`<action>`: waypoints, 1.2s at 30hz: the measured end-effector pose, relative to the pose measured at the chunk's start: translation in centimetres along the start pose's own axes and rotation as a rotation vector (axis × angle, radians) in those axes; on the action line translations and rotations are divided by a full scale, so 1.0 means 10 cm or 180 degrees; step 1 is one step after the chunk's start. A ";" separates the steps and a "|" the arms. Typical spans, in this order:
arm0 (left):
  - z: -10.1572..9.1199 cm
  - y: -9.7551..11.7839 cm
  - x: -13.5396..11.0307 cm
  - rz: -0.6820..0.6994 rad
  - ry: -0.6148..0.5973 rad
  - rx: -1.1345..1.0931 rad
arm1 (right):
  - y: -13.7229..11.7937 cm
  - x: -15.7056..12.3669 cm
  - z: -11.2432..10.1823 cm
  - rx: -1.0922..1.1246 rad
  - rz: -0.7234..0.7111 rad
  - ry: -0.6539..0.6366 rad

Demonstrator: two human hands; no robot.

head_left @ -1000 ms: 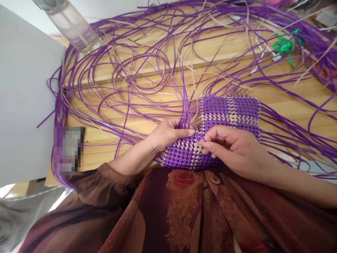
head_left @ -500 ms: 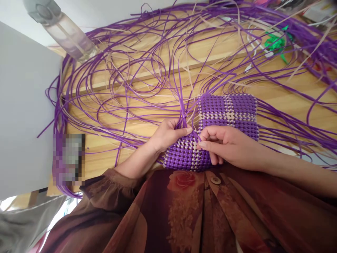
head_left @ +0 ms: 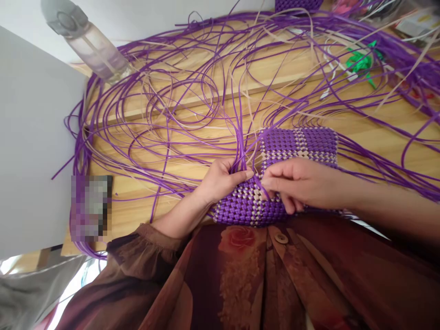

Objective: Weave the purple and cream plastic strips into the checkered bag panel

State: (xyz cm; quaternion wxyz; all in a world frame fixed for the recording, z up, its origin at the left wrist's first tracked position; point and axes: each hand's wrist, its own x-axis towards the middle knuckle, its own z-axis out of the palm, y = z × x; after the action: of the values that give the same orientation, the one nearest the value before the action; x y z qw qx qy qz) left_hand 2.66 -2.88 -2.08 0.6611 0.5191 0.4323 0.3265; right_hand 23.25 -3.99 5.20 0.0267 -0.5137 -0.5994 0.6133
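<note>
A purple and beige woven piece [head_left: 240, 208] of plastic strands lies against the table edge, close to the brown patterned clothing. My left hand [head_left: 220, 181] is closed at its upper left edge, thumb pressed down on a bunch of upright purple strands [head_left: 239, 137]. Just to the right, my right hand [head_left: 299, 183] pinches a purple strand [head_left: 257, 178] between thumb and forefinger over the weave; its other fingers curl loosely beneath. That palm and forearm cover part of the woven piece. Long unwoven strands fan out from its edges.
Loose purple and beige strands sprawl over the wooden table [head_left: 192, 169]. A grey-capped clear bottle [head_left: 92, 50] stands at the back left. A pixelated flat object [head_left: 98, 206] lies at left. Back right are a green bundle [head_left: 359, 60] and a white cable [head_left: 332, 68].
My right hand has shifted slightly, its fingers flatter, and more of the pinched strand's end shows below the fingertips. My left hand keeps its hold. The whole view has moved a little.
</note>
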 end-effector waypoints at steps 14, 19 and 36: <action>0.01 0.11 -0.02 -0.0095 -0.0084 -0.0032 | -0.15 0.99 -0.61 -0.0649 -0.0991 0.2251; 0.00 0.10 -0.03 -0.0269 -0.0158 -0.0293 | -0.22 1.26 -0.70 0.0080 -0.0762 0.2521; -0.01 0.17 0.10 -0.0455 -0.0308 -0.0169 | -0.35 1.27 -0.47 0.1508 -0.0611 0.1907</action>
State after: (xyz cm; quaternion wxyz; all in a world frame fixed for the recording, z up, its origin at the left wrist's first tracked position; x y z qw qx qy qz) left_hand 3.03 -1.55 -0.63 0.7163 0.4844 0.4270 0.2643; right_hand 18.35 8.60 1.41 0.3755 -0.5912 -0.4522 0.5523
